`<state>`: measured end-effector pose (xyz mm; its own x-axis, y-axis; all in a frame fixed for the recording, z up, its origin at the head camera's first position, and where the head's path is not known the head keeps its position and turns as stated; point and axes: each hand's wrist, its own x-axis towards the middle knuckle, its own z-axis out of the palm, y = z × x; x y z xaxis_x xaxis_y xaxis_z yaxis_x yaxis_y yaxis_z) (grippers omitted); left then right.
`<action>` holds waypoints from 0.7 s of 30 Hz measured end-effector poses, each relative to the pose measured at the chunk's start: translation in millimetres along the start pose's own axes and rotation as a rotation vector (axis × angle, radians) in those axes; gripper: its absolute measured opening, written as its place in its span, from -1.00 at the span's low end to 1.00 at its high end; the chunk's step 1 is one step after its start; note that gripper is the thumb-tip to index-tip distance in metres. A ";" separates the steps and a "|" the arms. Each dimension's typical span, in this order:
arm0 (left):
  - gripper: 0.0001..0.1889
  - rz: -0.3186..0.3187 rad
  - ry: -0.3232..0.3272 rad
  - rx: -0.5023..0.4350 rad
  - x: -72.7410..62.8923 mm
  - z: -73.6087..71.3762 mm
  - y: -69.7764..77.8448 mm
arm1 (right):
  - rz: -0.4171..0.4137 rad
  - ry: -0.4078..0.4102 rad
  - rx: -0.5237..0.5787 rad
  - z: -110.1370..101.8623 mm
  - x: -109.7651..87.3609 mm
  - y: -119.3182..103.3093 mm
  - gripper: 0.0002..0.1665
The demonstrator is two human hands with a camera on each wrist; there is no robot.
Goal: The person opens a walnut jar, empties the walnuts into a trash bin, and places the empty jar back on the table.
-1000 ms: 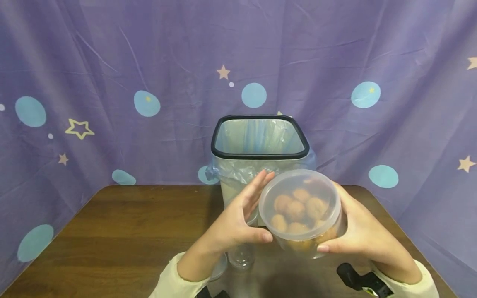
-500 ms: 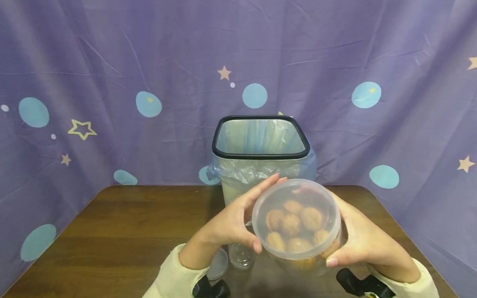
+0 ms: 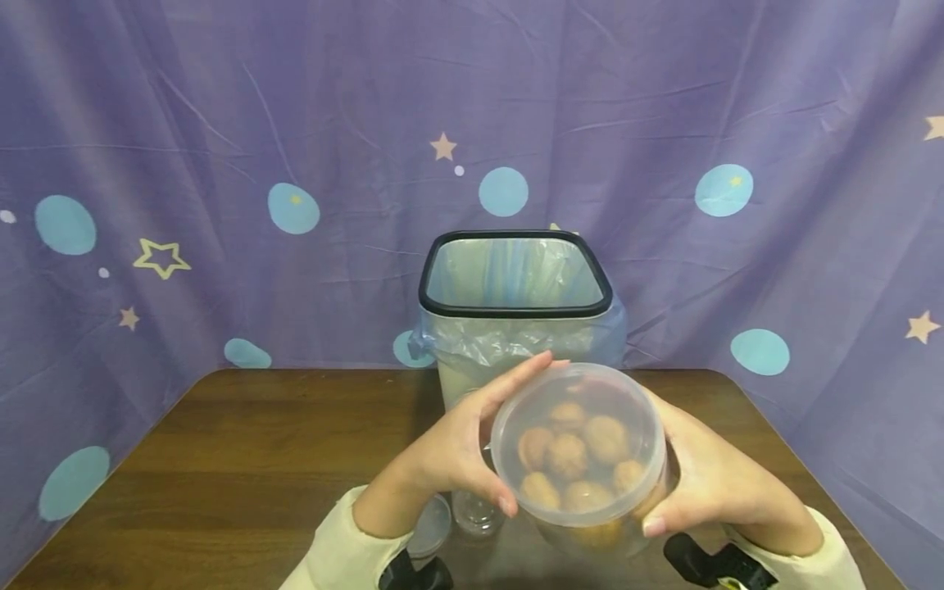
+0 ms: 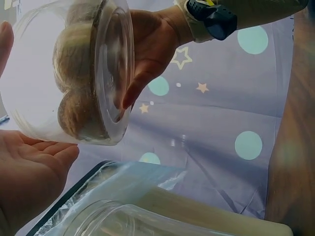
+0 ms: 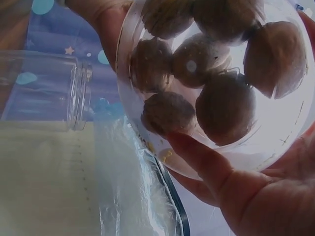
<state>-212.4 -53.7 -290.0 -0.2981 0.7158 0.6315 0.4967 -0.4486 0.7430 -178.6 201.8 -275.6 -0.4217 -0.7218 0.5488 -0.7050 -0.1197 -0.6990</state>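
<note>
Lidded container (image 3: pixel 615 542) of what look like walnuts (image 3: pixel 568 455) sits between the two hands in the head view, held above the table (image 3: pixel 280 459) and in front of the lined bin (image 3: pixel 516 312). Its frosted lid (image 3: pixel 578 426) faces up toward the camera and looks seated. The right hand (image 3: pixel 696 467) grips one side, thumb against the wall; the left hand (image 3: pixel 472 442) is spread wide along the opposite side, fingers nearly straight. A clear jar (image 3: pixel 477 516) and a small round cap (image 3: pixel 430 527) show just beside the left wrist — easy to knock, I judge, if the container or a sleeve (image 3: pixel 339 541) dips low.

From the left wrist, the left fingertips (image 4: pixel 68 156) lie at the container's edge, though I cannot tell how firmly they press. The right thumb (image 4: pixel 137 91) braces the base end, so the right hand seems to carry most of the load; were it to slip on the smooth plastic, the container could tip and the walnuts roll, adding to the tilt.

From the right wrist, the walnuts show through a clear round face, probably the base, with one right finger (image 5: pixel 197 157) across it. Uneven squeezing could flex the wall and pop the lid — spilling walnuts.
</note>
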 end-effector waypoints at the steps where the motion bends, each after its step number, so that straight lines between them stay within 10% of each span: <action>1: 0.24 0.001 0.004 -0.004 -0.1 0.4 -0.2 | -0.001 -0.003 0.005 0.2 0.3 -0.1 0.17; 21: 0.20 -0.011 0.235 -0.038 -1.2 15.0 0.3 | 0.021 0.112 -0.096 6.0 1.8 -2.8 0.13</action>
<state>-199.6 -46.7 -293.9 -0.4869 0.5783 0.6546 0.4625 -0.4650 0.7549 -173.9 196.7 -275.4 -0.4941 -0.6421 0.5862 -0.7446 -0.0356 -0.6666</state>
